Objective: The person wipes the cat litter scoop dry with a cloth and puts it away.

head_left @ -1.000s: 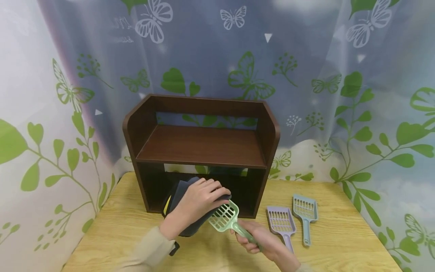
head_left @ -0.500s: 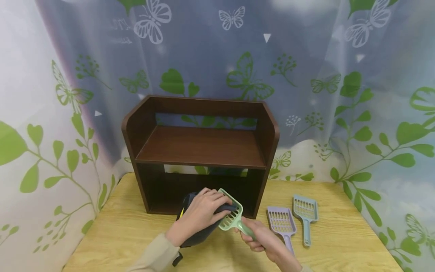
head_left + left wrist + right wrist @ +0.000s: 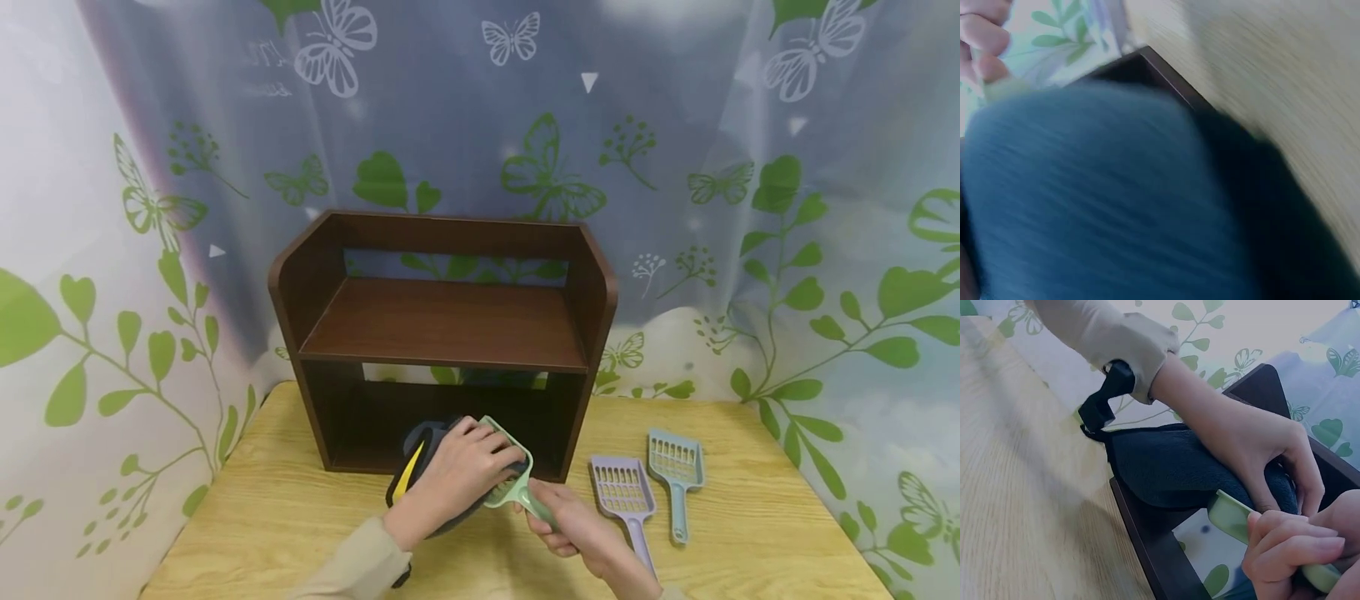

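Note:
My left hand [image 3: 465, 467] grips a folded dark navy cloth [image 3: 1154, 462] with a yellow patch, its fingers curled over the slotted head of a light green litter scoop [image 3: 517, 495]. The cloth lies against the scoop head and covers part of the slots. My right hand [image 3: 573, 529] holds the scoop by its handle, with the head tilted up toward the left. In the left wrist view the blurred cloth [image 3: 1097, 194] fills most of the picture and hides the left fingers.
Behind the hands stands a dark brown two-level shelf [image 3: 450, 321]. On the wooden table [image 3: 247, 517], to the right, lie a purple litter scoop [image 3: 637, 537] and a blue one [image 3: 678, 510]. A curtain [image 3: 450, 108] printed with leaves and butterflies hangs around.
The left hand and cloth have moved right and slightly down, further onto the green scoop's head. The scoop first shifted a little right and up, then stayed nearly in place.

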`<state>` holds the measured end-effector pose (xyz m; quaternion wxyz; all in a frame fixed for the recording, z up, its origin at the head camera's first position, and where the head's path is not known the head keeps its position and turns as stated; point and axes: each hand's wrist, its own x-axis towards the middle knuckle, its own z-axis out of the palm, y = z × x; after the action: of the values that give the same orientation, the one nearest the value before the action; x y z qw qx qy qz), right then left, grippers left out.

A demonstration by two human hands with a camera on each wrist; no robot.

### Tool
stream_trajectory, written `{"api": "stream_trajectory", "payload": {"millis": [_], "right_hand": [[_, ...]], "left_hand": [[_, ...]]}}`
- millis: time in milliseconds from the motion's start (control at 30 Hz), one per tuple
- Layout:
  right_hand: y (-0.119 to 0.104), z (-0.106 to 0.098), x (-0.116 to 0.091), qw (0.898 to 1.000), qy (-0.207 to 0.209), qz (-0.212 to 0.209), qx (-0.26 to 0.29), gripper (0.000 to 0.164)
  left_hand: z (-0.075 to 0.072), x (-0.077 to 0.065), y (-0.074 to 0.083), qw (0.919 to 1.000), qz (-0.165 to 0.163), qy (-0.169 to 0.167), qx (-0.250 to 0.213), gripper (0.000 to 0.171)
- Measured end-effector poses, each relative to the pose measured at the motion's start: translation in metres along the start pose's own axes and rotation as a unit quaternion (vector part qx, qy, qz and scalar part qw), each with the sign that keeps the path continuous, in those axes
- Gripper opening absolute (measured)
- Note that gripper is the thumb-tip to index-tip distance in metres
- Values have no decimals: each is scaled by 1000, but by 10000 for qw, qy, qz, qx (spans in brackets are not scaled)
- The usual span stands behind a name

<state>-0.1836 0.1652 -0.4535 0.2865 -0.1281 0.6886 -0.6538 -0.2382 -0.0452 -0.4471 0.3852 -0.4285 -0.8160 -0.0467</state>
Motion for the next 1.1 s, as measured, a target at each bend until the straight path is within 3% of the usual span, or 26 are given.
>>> {"api": "stream_trajectory", "payload": {"millis": [133,367,600,733,867,967,1100], "right_hand": [[2,1,-1,9999,85,68,26,39],[4,0,-3,9996,202,165,52,39],[-2,3,-2,9997,215,82,87,39],[-4,3,-1,9997,220,46,28,38],[-5,1,-1,9998,205,21,-29,37],[-7,-2,-1,9998,190,60,-79,38],[-9,-7,-4,9992,352,116,-165,41]], "left_hand": [[5,-6,-14,9982,195,322,476,20],[4,-8,-34,9943,113,605,870,24],[4,-2,-20,9990,-421,111,-71,21],[3,4,-8,9947,-666,-187,-757,18],[0,9,0,9892,-856,-397,-1122,16],[-2,11,2,9871,-855,-599,-1215,15],[-6,9,1,9847,-584,-990,-1311,17]]}}
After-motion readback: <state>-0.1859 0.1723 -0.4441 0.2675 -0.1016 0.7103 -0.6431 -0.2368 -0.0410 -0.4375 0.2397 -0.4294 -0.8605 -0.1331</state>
